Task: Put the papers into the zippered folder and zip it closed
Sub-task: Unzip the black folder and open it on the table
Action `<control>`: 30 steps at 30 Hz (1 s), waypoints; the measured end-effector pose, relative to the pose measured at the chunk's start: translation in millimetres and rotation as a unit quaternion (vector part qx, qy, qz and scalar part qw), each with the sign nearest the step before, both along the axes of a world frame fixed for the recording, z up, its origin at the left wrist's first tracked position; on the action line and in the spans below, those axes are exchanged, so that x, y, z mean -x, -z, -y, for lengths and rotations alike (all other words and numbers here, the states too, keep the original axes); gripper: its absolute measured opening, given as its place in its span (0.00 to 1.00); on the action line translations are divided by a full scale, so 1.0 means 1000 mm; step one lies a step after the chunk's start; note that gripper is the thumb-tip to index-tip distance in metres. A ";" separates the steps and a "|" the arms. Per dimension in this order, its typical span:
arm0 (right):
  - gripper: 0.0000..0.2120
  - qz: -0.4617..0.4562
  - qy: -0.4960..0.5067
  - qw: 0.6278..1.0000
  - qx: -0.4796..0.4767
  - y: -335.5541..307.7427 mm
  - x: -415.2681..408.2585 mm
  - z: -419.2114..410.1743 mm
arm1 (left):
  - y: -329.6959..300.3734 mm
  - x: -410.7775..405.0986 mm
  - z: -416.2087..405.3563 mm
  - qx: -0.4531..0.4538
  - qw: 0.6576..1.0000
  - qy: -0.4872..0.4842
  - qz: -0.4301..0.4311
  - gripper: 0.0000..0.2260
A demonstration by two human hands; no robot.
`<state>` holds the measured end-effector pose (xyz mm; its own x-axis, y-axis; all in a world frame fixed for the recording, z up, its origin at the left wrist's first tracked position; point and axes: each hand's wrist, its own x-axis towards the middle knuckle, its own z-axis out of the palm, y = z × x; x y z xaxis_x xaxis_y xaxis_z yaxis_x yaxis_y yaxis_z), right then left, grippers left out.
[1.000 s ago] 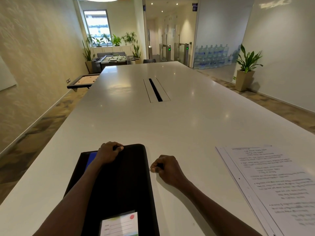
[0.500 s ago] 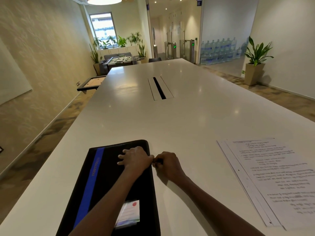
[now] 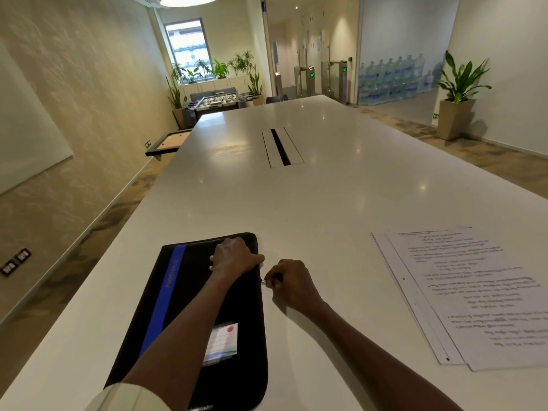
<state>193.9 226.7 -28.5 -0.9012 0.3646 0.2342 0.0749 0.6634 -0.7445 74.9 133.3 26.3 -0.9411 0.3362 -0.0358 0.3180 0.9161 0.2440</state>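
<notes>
head view: the black zippered folder (image 3: 195,307) lies closed on the white counter (image 3: 326,203); left hand (image 3: 234,256) presses its far corner, right hand (image 3: 289,281) pinches the zipper pull (image 3: 263,281) at its right edge. the papers (image 3: 471,292) wait, right of the folder, not yet filed.

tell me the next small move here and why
Probably draw the zipper pull along the folder edge toward the person, opening it: the right hand pinches the pull, the left hand presses the folder flat, and the papers lie outside.
</notes>
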 end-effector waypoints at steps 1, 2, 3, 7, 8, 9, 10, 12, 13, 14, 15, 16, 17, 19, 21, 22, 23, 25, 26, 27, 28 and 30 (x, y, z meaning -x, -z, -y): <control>0.09 0.000 -0.002 1.000 0.004 0.000 -0.004 0.002 | 0.000 -0.001 0.000 -0.003 1.000 -0.003 0.002 0.24; 0.09 0.000 -0.004 1.000 0.006 -0.001 -0.007 0.003 | -0.001 -0.002 0.000 -0.005 1.000 -0.005 0.004 0.24; 0.09 0.000 -0.005 1.000 0.005 -0.001 -0.011 0.004 | -0.001 -0.004 0.000 -0.006 1.000 -0.005 0.006 0.25; 0.09 -0.005 -0.015 1.000 0.006 0.000 -0.027 0.010 | -0.003 -0.007 -0.002 -0.009 1.000 -0.009 0.009 0.23; 0.09 -0.005 -0.019 1.000 0.007 0.001 -0.031 0.012 | -0.003 -0.008 -0.002 -0.008 1.000 -0.013 0.012 0.24; 0.09 -0.005 -0.021 1.000 0.008 0.002 -0.035 0.013 | -0.003 -0.009 -0.003 -0.008 1.000 -0.017 0.015 0.24; 0.09 -0.004 -0.022 1.000 0.009 0.003 -0.038 0.015 | -0.003 -0.009 -0.003 -0.009 1.000 -0.020 0.016 0.25; 0.09 -0.003 -0.022 1.000 0.008 0.004 -0.043 0.018 | -0.003 -0.009 -0.003 -0.013 0.999 -0.024 0.018 0.26; 0.09 -0.004 -0.021 1.000 0.008 0.004 -0.045 0.019 | -0.003 -0.009 -0.003 -0.012 0.999 -0.026 0.022 0.27; 0.09 -0.004 -0.019 1.000 0.009 0.004 -0.046 0.020 | -0.004 -0.010 -0.002 -0.008 0.999 -0.027 0.030 0.28; 0.09 -0.005 -0.017 1.000 0.011 0.003 -0.047 0.020 | -0.004 -0.011 -0.001 0.003 0.999 -0.027 0.045 0.28; 0.08 -0.006 -0.015 1.000 0.015 0.003 -0.047 0.020 | -0.005 -0.013 -0.001 0.019 0.997 -0.026 0.065 0.29; 0.08 -0.007 -0.014 1.000 0.018 0.003 -0.047 0.021 | -0.005 -0.017 0.001 0.035 0.995 -0.024 0.087 0.29; 0.07 -0.004 -0.013 1.000 0.017 0.004 -0.046 0.021 | -0.003 -0.028 0.004 0.052 0.992 -0.023 0.113 0.26; 0.07 -0.002 -0.016 1.000 0.011 0.005 -0.045 0.020 | 0.002 -0.040 0.010 0.061 0.992 -0.030 0.107 0.25; 0.07 -0.002 -0.018 1.000 0.010 0.006 -0.045 0.020 | 0.004 -0.046 0.013 0.068 0.993 -0.034 0.092 0.24; 0.08 -0.004 -0.019 1.000 0.009 0.007 -0.045 0.020 | 0.006 -0.052 0.016 0.076 0.994 -0.035 0.072 0.23; 0.07 -0.009 -0.019 1.000 0.005 0.008 -0.045 0.020 | 0.006 -0.060 0.022 0.083 0.996 -0.025 0.032 0.20; 0.07 -0.010 -0.020 1.000 0.005 0.008 -0.045 0.020 | 0.004 -0.062 0.024 0.081 0.996 -0.015 0.019 0.19; 0.07 -0.008 -0.022 1.000 0.006 0.008 -0.045 0.020 | 0.003 -0.063 0.025 0.076 0.997 -0.006 0.011 0.18; 0.07 -0.006 -0.024 1.000 0.007 0.008 -0.045 0.020 | 0.001 -0.063 0.027 0.069 0.998 0.000 0.007 0.17; 0.06 -0.006 -0.027 1.000 0.010 0.008 -0.046 0.021 | -0.002 -0.064 0.029 0.059 0.998 0.008 0.000 0.17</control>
